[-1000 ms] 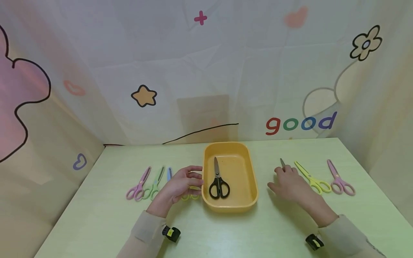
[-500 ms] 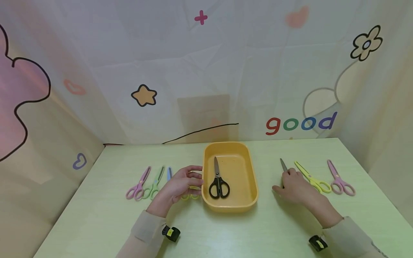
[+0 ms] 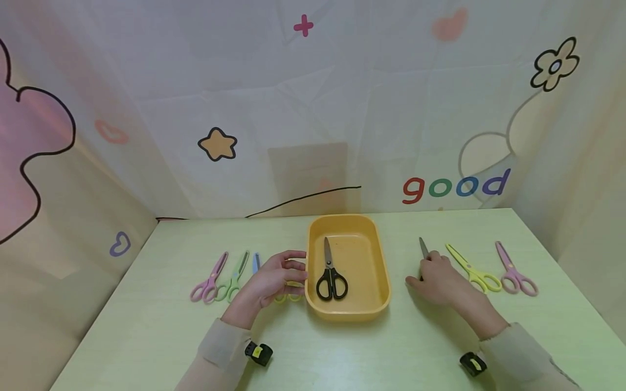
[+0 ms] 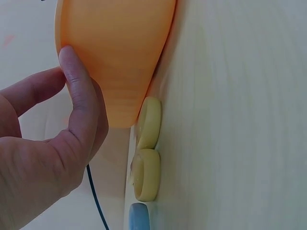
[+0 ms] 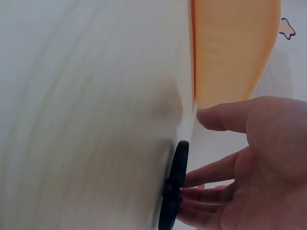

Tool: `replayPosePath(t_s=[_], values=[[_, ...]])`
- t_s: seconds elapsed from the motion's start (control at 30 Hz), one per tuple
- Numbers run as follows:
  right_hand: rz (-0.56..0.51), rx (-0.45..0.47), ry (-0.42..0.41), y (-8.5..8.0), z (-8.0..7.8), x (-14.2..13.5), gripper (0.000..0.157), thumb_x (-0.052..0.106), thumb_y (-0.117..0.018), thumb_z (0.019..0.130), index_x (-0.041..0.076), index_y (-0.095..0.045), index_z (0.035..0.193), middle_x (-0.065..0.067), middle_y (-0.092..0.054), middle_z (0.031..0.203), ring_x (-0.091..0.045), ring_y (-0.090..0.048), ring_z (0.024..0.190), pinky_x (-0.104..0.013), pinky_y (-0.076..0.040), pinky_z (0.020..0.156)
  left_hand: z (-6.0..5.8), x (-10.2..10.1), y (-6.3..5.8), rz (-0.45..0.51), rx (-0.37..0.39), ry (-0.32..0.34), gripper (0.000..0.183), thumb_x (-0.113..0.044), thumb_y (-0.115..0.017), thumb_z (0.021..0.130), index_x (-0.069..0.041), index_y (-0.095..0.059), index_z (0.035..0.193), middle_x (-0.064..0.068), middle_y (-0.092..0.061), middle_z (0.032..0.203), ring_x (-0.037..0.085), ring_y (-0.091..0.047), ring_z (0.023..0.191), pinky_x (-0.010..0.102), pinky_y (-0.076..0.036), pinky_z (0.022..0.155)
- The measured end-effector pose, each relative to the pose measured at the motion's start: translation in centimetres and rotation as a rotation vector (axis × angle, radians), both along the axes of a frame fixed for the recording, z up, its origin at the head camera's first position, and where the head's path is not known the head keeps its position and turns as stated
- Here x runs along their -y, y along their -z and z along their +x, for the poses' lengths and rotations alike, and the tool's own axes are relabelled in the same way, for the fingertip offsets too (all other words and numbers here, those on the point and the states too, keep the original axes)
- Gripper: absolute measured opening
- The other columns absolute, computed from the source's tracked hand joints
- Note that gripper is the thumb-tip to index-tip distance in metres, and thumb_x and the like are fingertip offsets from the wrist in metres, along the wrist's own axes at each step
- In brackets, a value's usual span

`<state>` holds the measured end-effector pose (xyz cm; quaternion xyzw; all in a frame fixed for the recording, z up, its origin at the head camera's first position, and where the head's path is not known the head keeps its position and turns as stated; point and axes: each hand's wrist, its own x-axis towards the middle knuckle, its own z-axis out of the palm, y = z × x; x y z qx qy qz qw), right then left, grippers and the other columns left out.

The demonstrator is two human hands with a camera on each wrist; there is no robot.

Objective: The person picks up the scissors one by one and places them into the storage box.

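In the head view my left hand (image 3: pixel 280 278) is at the left side of a yellow tray (image 3: pixel 386 288), its fingertips touching the rim. The left wrist view shows those fingers (image 4: pixel 79 91) against the tray's outer wall (image 4: pixel 120 62). Inside the tray lie black-handled scissors (image 3: pixel 332 283), blades pointing away. Right of the tray, my right hand (image 3: pixel 440 279) is over a second pair of black-handled scissors (image 3: pixel 423 247); only the blade shows past the fingers. In the right wrist view, fingertips touch the black handle (image 5: pixel 179 165), while the thumb stands apart from it.
Left of the tray lie pink scissors (image 3: pixel 211 283), green scissors (image 3: pixel 236 279), partly hidden blue scissors (image 3: pixel 256 263) and yellow handles (image 3: pixel 288 297). Farther right are yellow scissors (image 3: pixel 471 271) and another pink pair (image 3: pixel 511 274). A printed curtain (image 3: pixel 313 108) hangs behind the table.
My right hand first drew back slightly right, then came left again, and the scissors under it have shifted a little left. The left hand and tray hold their place.
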<state>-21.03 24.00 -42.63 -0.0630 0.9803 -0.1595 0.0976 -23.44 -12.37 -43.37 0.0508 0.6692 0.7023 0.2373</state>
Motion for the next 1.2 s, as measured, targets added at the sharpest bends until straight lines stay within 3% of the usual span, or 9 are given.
replayPosePath(t_s=[0.27, 0.7, 0.93, 1.2], values=[[-0.024, 0.003, -0.002, 0.1, -0.4, 0.8, 0.038, 0.029, -0.068, 0.098, -0.008, -0.063, 0.098, -0.036, -0.048, 0.124, -0.044, -0.05, 0.105, -0.059, -0.05, 0.089, 0.0, -0.1, 0.0, -0.003, -0.002, -0.004, 0.056, 0.007, -0.062, 0.097, 0.006, -0.04, 0.148, 0.024, -0.055, 0.118, 0.02, -0.064, 0.086, 0.033, -0.062, 0.071], [-0.004, -0.066, -0.002, 0.3, 0.4, 0.7, 0.05, 0.033, -0.072, 0.096, -0.002, -0.06, 0.129, -0.035, -0.046, 0.13, -0.051, -0.045, 0.116, -0.07, -0.048, 0.085, 0.0, 0.0, 0.0, -0.001, 0.0, 0.006, 0.057, 0.007, -0.062, 0.097, 0.006, -0.038, 0.149, 0.024, -0.055, 0.121, 0.023, -0.065, 0.09, 0.032, -0.062, 0.073], [-0.033, -0.048, 0.016, 0.3, 0.8, 0.5, 0.042, 0.033, -0.073, 0.094, 0.008, -0.058, 0.123, -0.026, -0.044, 0.117, -0.044, -0.042, 0.105, -0.061, -0.047, 0.075, 0.0, 0.0, 0.0, 0.005, -0.002, 0.008, 0.057, 0.007, -0.061, 0.097, 0.007, -0.037, 0.149, 0.025, -0.055, 0.121, 0.021, -0.064, 0.087, 0.031, -0.062, 0.071], [0.01, -0.041, -0.004, 0.6, 1.0, 0.3, 0.04, 0.03, -0.071, 0.093, 0.01, -0.056, 0.124, -0.028, -0.044, 0.115, -0.045, -0.043, 0.104, -0.06, -0.046, 0.072, 0.0, 0.1, 0.1, 0.001, -0.001, 0.005, 0.057, 0.007, -0.062, 0.097, 0.006, -0.038, 0.149, 0.022, -0.055, 0.118, 0.019, -0.063, 0.087, 0.032, -0.062, 0.072]])
